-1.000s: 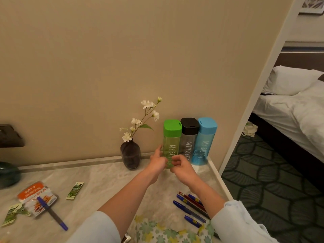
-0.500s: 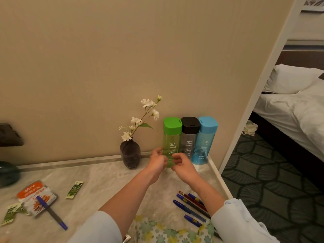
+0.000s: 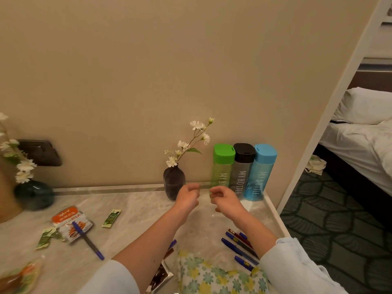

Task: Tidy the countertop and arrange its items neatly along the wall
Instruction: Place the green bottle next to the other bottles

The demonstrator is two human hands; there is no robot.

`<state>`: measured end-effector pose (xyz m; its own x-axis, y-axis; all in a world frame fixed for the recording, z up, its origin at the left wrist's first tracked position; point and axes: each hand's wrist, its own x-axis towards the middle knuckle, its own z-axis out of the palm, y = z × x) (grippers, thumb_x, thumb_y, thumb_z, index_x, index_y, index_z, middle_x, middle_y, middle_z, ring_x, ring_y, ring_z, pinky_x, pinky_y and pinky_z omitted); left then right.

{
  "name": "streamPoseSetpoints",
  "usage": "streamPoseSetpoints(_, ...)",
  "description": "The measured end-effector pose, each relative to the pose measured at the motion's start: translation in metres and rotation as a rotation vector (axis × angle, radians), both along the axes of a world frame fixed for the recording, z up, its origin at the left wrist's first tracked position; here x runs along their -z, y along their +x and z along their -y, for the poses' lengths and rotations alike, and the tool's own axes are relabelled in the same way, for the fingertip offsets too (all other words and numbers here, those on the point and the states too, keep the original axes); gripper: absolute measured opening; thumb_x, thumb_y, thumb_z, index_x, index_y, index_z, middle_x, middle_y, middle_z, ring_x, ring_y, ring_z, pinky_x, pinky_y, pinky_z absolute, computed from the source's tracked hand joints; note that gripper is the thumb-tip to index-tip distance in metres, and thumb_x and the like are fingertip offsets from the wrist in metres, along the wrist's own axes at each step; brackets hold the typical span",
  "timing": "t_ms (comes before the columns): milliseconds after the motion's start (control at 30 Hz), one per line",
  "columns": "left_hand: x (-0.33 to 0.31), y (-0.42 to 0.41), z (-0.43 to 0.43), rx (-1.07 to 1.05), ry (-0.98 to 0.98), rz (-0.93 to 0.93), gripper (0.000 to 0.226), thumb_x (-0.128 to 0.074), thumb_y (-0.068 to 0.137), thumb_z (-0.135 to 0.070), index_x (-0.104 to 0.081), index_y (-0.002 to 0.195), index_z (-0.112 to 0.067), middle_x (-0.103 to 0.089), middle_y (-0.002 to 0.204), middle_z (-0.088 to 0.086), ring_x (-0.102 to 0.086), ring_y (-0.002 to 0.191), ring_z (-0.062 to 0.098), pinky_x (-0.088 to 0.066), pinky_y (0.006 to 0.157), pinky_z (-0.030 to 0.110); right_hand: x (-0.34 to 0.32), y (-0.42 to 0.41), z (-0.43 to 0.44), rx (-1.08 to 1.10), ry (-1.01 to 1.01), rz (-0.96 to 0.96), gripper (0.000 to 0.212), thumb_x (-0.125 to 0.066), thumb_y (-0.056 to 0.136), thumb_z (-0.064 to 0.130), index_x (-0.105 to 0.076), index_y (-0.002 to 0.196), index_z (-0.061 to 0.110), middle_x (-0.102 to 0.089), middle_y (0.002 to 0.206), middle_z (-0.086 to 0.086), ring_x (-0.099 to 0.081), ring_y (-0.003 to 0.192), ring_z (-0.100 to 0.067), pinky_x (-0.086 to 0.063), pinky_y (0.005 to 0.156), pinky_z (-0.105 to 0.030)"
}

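Three tall bottles stand in a row against the wall at the counter's right end: green-capped (image 3: pixel 223 166), black-capped (image 3: pixel 242 168) and blue-capped (image 3: pixel 261 172). A small dark vase with white flowers (image 3: pixel 174 183) stands just left of them. My left hand (image 3: pixel 187 197) and my right hand (image 3: pixel 224 198) hover just in front of the green bottle, fingers loosely curled, holding nothing and not touching it. Several pens (image 3: pixel 240 245) lie on the marble counter (image 3: pixel 131 211) near my right forearm.
Snack packets (image 3: pixel 71 222) with a blue pen (image 3: pixel 88 240) across them and small green sachets (image 3: pixel 111 217) lie at the left. A round dark vase (image 3: pixel 34 194) stands far left by a wall socket (image 3: pixel 39 152). A floral pouch (image 3: pixel 214 274) sits near the counter's front edge.
Both hands have let go of the green bottle and pulled back a little toward me. The bottle stays upright by the black one. The view has shifted left and down.
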<state>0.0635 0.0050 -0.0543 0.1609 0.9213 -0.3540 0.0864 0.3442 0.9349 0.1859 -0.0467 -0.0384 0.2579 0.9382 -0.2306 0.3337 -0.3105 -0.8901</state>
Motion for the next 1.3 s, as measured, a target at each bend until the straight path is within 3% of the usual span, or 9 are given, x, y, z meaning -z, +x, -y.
streamPoseSetpoints(233, 0.000, -0.053, -0.004, -0.219, 0.119, -0.092, 0.018, -0.045, 0.092, -0.007, -0.057, 0.086, -0.020, -0.063, 0.095, 0.009, -0.060, 0.083, 0.021, -0.055, 0.083, 0.041, -0.006, -0.043, -0.017, -0.063, -0.023, -0.065, 0.045, -0.048, 0.089, -0.004, -0.050, 0.132, 0.010, -0.056, 0.116, -0.008, -0.054, 0.097, -0.017, -0.046, 0.078, -0.029)
streamPoseSetpoints(333, 0.000, -0.066, -0.013, -0.312, 0.147, -0.154, 0.010, -0.050, 0.090, -0.008, -0.052, 0.096, -0.017, -0.059, 0.111, 0.013, -0.059, 0.089, 0.021, -0.054, 0.089, 0.043, -0.007, -0.057, -0.024, -0.069, -0.031, -0.070, 0.054, -0.048, 0.089, -0.004, -0.043, 0.140, 0.012, -0.053, 0.131, -0.012, -0.052, 0.102, -0.018, -0.048, 0.087, -0.034)
streamPoseSetpoints(433, -0.001, -0.071, -0.020, -0.321, 0.146, -0.181, 0.027, -0.050, 0.092, -0.006, -0.047, 0.117, -0.015, -0.042, 0.129, 0.011, -0.050, 0.080, 0.013, -0.047, 0.079, 0.032, -0.009, -0.063, -0.028, -0.089, -0.040, -0.084, 0.063, -0.051, 0.089, -0.002, -0.032, 0.147, 0.014, -0.046, 0.141, -0.011, -0.050, 0.107, -0.018, -0.047, 0.093, -0.035)
streamPoseSetpoints(567, -0.001, -0.069, -0.027, -0.219, 0.105, -0.183, 0.056, -0.046, 0.093, -0.003, -0.035, 0.146, -0.019, -0.029, 0.148, 0.013, -0.048, 0.115, 0.023, -0.040, 0.090, 0.028, -0.008, -0.070, -0.035, -0.110, -0.010, -0.109, 0.067, -0.053, 0.090, -0.003, -0.026, 0.150, 0.010, -0.047, 0.138, -0.011, -0.047, 0.106, -0.015, -0.041, 0.086, -0.026)
streamPoseSetpoints(633, 0.002, -0.067, -0.029, -0.170, 0.099, -0.158, 0.059, -0.046, 0.092, -0.001, -0.034, 0.147, -0.021, -0.036, 0.147, 0.014, -0.047, 0.126, 0.027, -0.042, 0.097, 0.032, -0.006, -0.072, -0.039, -0.113, 0.020, -0.121, 0.063, -0.055, 0.088, -0.007, -0.036, 0.145, 0.009, -0.054, 0.122, -0.007, -0.050, 0.104, -0.015, -0.041, 0.087, -0.024)
streamPoseSetpoints(733, 0.006, -0.062, -0.031, -0.153, 0.098, -0.095, 0.060, -0.049, 0.088, 0.005, -0.043, 0.141, -0.022, -0.053, 0.134, 0.014, -0.055, 0.117, 0.026, -0.049, 0.095, 0.034, -0.002, -0.072, -0.043, -0.118, 0.056, -0.147, 0.060, -0.056, 0.084, -0.012, -0.046, 0.137, 0.016, -0.058, 0.110, -0.002, -0.054, 0.106, -0.018, -0.044, 0.088, -0.023)
streamPoseSetpoints(933, 0.006, -0.048, -0.032, -0.151, 0.065, -0.001, 0.062, -0.044, 0.085, 0.012, -0.045, 0.139, -0.017, -0.058, 0.126, 0.014, -0.058, 0.115, 0.029, -0.050, 0.100, 0.045, 0.001, -0.062, -0.039, -0.097, 0.081, -0.170, 0.056, -0.056, 0.083, -0.014, -0.048, 0.118, 0.030, -0.061, 0.102, 0.002, -0.058, 0.090, -0.005, -0.046, 0.064, -0.005)
streamPoseSetpoints(1067, 0.006, -0.033, -0.031, -0.120, 0.062, 0.028, 0.062, -0.041, 0.083, 0.012, -0.045, 0.138, -0.018, -0.059, 0.120, 0.012, -0.059, 0.113, 0.029, -0.050, 0.099, 0.048, -0.001, -0.051, -0.034, -0.087, 0.094, -0.150, 0.058, -0.054, 0.083, -0.016, -0.049, 0.128, 0.021, -0.062, 0.102, 0.001, -0.057, 0.087, 0.002, -0.045, 0.061, -0.002)
streamPoseSetpoints(1300, 0.012, -0.017, -0.032, -0.114, 0.076, 0.019, 0.069, -0.039, 0.077, 0.013, -0.046, 0.136, -0.023, -0.058, 0.128, 0.012, -0.057, 0.117, 0.032, -0.047, 0.101, 0.045, -0.001, -0.041, -0.026, 0.040, 0.040, -0.091, 0.036, -0.050, 0.088, -0.009, -0.046, 0.122, 0.005, -0.057, 0.114, -0.008, -0.052, 0.100, -0.013, -0.042, 0.067, -0.006)
